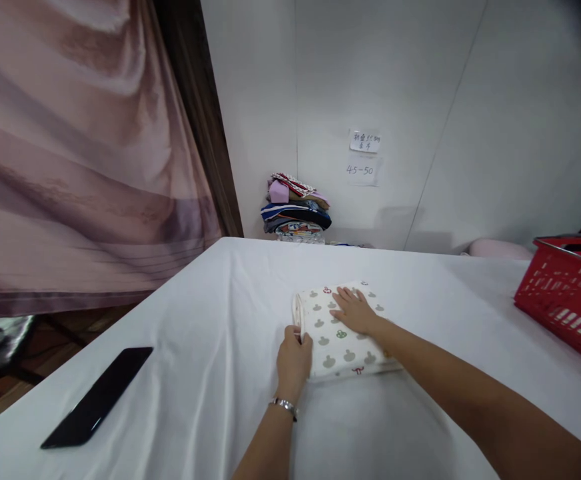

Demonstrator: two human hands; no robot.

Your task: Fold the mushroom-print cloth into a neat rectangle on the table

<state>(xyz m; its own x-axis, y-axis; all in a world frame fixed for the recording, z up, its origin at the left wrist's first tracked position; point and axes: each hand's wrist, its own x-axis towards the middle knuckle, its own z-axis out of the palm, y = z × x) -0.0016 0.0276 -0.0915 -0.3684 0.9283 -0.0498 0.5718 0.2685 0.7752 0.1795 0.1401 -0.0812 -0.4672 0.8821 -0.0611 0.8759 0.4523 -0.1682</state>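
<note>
A folded white cloth [335, 343] with a print of grey, red and green mushroom-like shapes lies on the white-covered table [250, 400]. My right hand [354, 311] rests flat on top of it, fingers spread. At the cloth's left edge, my left hand [294, 357] has its fingers curled around the folded layers. A metal bracelet or watch circles the left wrist. The undersides of the left fingertips are hidden by the cloth.
A long black flat object [98, 400] lies at the table's left. At the right edge stands a red plastic basket [570, 293]. Behind the table, a pile of folded fabrics [296, 210] sits against the wall, below paper notes [364, 157]. A pink curtain [80, 160] hangs at left.
</note>
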